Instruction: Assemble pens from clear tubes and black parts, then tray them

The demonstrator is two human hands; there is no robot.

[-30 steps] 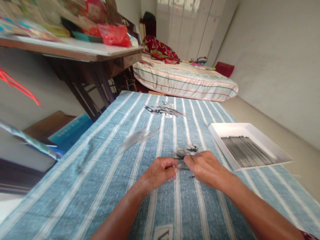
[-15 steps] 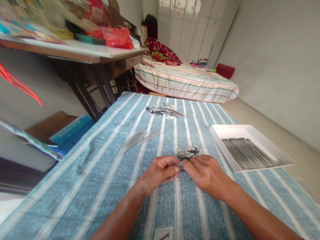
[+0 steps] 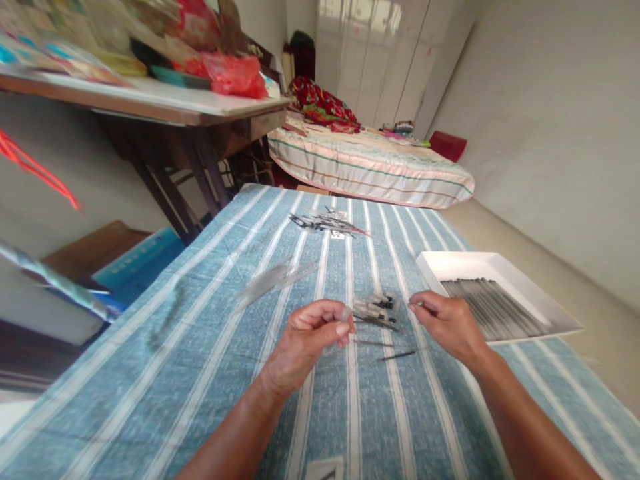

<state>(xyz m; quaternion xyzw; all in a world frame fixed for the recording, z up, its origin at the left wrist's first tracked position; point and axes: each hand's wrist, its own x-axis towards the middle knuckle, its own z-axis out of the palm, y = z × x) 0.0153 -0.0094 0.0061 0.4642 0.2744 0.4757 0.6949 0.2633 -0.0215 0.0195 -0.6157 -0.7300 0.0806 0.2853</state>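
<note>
My left hand [image 3: 317, 327] is closed in a pinch above the striped cloth, with a small pale, clear-looking tip between thumb and forefinger; what it belongs to I cannot make out. My right hand [image 3: 447, 323] is held apart from it, beside the white box, its thumb and fingertips together; anything in them is too small to tell. Between the hands lies a small heap of clear and black pen-like parts [image 3: 375, 312]. Closer to me, a thin black stick [image 3: 397, 356] rests on the cloth, near another thin dark rod [image 3: 373, 343].
A white open box [image 3: 537, 273] at the right holds a row of dark, pen-like sticks [image 3: 493, 310]. Clear thin tubes [image 3: 275, 279] lie left of centre. Farther back is a pile of thin dark rods [image 3: 327, 223]. A cluttered desk [image 3: 210, 110] stands at the left, a bed [image 3: 370, 163] beyond.
My hands, together before, are now apart: the right one has moved right towards the box. The small heap and the thin sticks between the hands are now more visible.
</note>
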